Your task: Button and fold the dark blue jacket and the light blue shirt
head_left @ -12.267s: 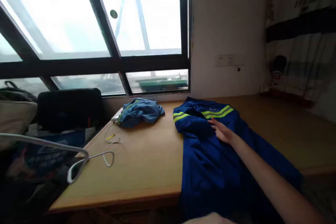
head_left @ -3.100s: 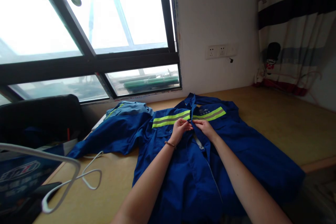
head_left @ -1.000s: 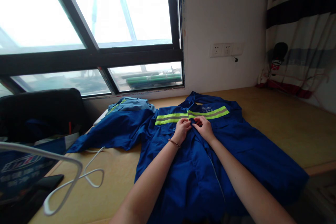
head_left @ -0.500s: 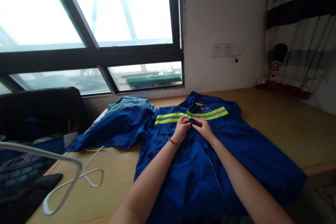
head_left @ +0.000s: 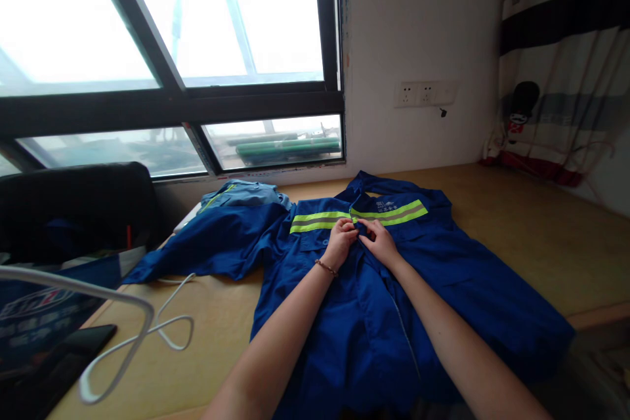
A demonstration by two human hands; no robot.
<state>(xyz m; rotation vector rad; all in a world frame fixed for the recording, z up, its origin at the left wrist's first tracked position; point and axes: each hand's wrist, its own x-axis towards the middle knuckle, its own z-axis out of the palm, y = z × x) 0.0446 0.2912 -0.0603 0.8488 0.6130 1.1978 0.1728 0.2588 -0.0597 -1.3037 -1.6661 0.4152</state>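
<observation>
A dark blue work jacket [head_left: 418,302] with a yellow-green reflective band across the chest lies face up on the wooden table [head_left: 531,236]. My left hand [head_left: 340,242], with a bead bracelet on its wrist, pinches the left edge of the jacket's front opening just below the band. Right beside it, my right hand [head_left: 380,241] pinches the opposite edge. The fingertips of both hands meet at the placket. One sleeve [head_left: 207,249] spreads out to the left.
A lighter blue garment [head_left: 243,195] lies bunched by the window. A white clothes hanger [head_left: 123,335] juts in at lower left. A black bag [head_left: 73,210] stands left of the table, wall sockets [head_left: 423,93] and a striped curtain [head_left: 561,59] at the right.
Over twelve seconds the jacket has been spread open face up and both hands have come to its front. In the last second the hands stay at the placket with small finger shifts.
</observation>
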